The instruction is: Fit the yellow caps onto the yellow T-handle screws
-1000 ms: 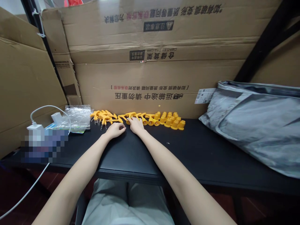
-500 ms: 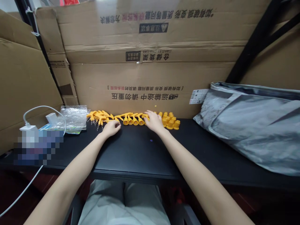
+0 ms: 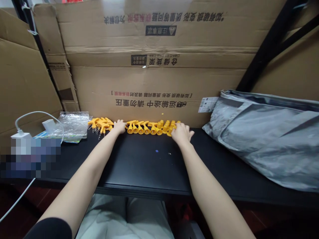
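My left hand [image 3: 120,126] reaches to the back of the black table, its fingers closed at the right end of a pile of yellow T-handled corkscrews [image 3: 102,127]; the gripped handle is mostly hidden. Bare metal spirals stick out of that pile. My right hand [image 3: 182,133] is over a group of yellow plastic cups [image 3: 165,128], fingers curled down around one and the outer finger sticking out. Between my hands stands a row of corkscrews fitted with yellow cups [image 3: 141,130], their wide mouths toward me.
Clear plastic packaging [image 3: 74,124] and a white charger [image 3: 23,139] with its cable lie on the left. A grey fabric bag [image 3: 264,139] fills the right side. Upright cardboard [image 3: 149,79] backs the black table [image 3: 144,166].
My right hand has left the row and moved right onto the cups, exposing another fitted corkscrew at the row's end. My left hand has reached farther back to the handles.
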Demonstrator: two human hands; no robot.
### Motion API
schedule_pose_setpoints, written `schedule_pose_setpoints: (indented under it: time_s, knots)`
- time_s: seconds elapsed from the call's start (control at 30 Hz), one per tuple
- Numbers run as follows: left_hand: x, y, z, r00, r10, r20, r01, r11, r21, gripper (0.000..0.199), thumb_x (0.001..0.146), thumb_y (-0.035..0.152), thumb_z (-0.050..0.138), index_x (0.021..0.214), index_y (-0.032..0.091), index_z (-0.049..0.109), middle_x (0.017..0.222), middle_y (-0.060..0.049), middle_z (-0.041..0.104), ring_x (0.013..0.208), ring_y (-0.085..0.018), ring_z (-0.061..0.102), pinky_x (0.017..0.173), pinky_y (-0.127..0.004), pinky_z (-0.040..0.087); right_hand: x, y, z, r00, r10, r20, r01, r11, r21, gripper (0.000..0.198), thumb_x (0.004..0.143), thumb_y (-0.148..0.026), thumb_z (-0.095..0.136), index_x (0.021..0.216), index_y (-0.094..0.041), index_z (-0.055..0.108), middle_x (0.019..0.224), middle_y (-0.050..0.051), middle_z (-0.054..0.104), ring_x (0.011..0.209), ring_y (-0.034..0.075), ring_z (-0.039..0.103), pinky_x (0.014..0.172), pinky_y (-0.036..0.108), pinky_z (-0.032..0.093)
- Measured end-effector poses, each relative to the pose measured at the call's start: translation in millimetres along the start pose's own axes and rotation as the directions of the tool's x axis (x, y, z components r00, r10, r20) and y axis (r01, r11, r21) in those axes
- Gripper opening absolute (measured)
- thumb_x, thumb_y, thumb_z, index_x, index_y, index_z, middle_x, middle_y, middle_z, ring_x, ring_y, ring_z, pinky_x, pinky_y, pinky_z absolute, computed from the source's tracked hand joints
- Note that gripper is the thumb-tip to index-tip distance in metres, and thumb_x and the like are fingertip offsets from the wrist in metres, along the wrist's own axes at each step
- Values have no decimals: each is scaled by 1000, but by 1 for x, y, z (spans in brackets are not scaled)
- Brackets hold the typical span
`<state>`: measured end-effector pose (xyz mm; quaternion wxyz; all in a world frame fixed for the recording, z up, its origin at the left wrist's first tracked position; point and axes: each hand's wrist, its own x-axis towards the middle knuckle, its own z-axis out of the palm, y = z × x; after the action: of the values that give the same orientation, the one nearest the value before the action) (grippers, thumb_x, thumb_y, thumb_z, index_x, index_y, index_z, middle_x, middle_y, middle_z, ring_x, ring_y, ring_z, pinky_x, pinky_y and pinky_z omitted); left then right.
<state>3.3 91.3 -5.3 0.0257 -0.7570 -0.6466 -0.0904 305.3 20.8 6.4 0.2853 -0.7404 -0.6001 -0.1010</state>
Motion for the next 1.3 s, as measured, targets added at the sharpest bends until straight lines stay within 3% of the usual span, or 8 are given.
schedule_pose_setpoints:
  time_s: [0.13,0.37,0.6,0.73,0.9,1.07,1.17,1.3]
  knots:
    - [8,3,5,999,-47,26,47,999,3,38,78,15,48,109,27,65,123,-14,52,124,-33,38,101,-59,26,0,1,6,987,-11,158,24,997,-76,36,83,-20,44,114,-15,61,120,20,58,118,37,44,93,62,29]
    - [5,15,4,995,-86,44,83,995,57,37,85,19,42,119,22,57,122,-16,55,115,-30,51,102,-59,24,-4,-5,4,984,-18,178,45,988,-148,41,83,-19,45,123,-15,54,128,18,54,121,33,43,96,61,27]
    - [-1,15,0,965,64,-253,11,959,284,43,87,10,28,120,14,56,143,-20,40,131,-33,37,108,-60,15,-9,-12,2,979,-32,200,69,981,-183,36,85,-16,41,119,-12,53,125,19,55,119,31,44,96,57,25]
    - [3,9,-7,923,145,-358,-45,961,274,43,89,12,23,112,12,60,144,-22,39,136,-34,31,110,-60,10,-5,-12,6,984,-33,172,64,982,-176,34,84,-15,41,115,-10,54,114,19,60,113,31,48,94,54,25]
    - [-6,5,-29,900,28,-434,36,990,139,41,85,7,31,114,16,59,135,-19,49,128,-32,42,108,-63,12,-2,-9,11,985,-75,157,99,984,-146,28,84,-15,41,106,-12,58,105,18,64,108,32,52,95,55,23]
    - [-34,2,-48,883,-191,-429,146,980,-136,36,85,13,39,115,21,57,115,-15,59,110,-30,55,99,-57,32,-6,-20,0,983,-118,143,135,985,-110,23,84,-16,43,101,-13,58,102,19,65,107,33,55,96,55,24]
    - [-49,-3,-48,880,-262,-396,81,905,-418,26,89,26,40,107,21,59,101,-11,62,102,-25,58,93,-47,42,-12,-35,-3,966,-168,198,172,985,-1,21,86,-22,44,102,-14,55,97,16,67,100,31,59,92,49,31]
    - [-64,-8,-28,888,-254,-384,-91,721,-687,24,91,31,39,100,18,56,85,-4,61,82,-16,60,80,-30,48,-21,-52,9,927,-246,282,187,958,219,21,83,-29,51,101,-18,53,89,8,67,89,24,62,83,37,40]
